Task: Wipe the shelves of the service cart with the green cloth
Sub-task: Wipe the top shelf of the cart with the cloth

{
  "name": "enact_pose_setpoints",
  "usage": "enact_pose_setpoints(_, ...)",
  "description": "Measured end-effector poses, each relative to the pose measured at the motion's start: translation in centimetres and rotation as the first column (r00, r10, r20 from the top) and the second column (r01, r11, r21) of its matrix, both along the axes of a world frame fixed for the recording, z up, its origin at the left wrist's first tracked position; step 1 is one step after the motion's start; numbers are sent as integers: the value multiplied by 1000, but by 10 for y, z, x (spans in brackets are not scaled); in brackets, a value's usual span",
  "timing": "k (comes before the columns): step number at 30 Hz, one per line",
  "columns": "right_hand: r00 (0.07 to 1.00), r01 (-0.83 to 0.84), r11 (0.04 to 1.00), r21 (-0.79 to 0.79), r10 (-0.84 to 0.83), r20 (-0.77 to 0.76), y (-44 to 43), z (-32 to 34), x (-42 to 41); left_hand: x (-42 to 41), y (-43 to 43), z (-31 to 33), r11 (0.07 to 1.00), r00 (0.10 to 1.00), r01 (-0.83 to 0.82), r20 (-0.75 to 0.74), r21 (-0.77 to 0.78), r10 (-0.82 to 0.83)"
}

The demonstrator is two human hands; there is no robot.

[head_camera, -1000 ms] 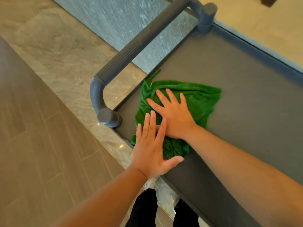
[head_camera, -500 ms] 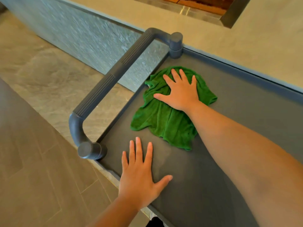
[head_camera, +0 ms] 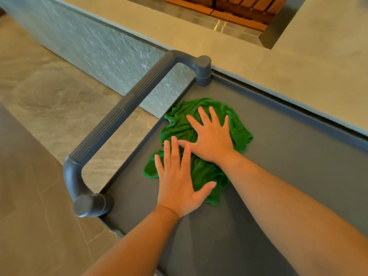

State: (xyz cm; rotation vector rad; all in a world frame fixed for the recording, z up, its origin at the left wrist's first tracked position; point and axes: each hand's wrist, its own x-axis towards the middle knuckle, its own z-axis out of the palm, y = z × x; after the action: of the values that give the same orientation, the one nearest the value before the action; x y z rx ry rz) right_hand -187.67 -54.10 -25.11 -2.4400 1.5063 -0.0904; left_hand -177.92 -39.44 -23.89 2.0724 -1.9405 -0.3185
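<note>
My left hand (head_camera: 177,186) and right hand (head_camera: 212,136) pressed the green cloth (head_camera: 177,126) flat, fingers (head_camera: 203,115) straight, on the top shelf (head_camera: 288,156) just beside the handle (head_camera: 119,118). Soft and limp, I judged; best driven by palms on its middle.

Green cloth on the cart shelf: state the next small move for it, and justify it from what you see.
Probably slide the cloth to the right, away from the handle. The left hand and right hand both press flat on it. It lies bunched at the handle end of the shelf, and the long stretch to the right lies uncovered.
</note>
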Motion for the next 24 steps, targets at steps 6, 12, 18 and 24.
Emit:
enact_pose_setpoints(6,1000,25,1000,13,-25,1,-56,2,-7,1,-8,-7,997,995,79,58,3,-79)
enact_pose_setpoints(12,997,69,997,44,-70,31,-79,4,-21,0,-14,-10,998,992,46,115,30,-49)
enact_pose_setpoints(18,988,157,987,44,-157,2,-46,3,-53,0,-15,-9,998,994,45,100,37,-48)
enact_pose_setpoints(24,969,245,968,46,-243,-40,6,3,-95,-2,-16,-4,997,995,29,95,72,-36)
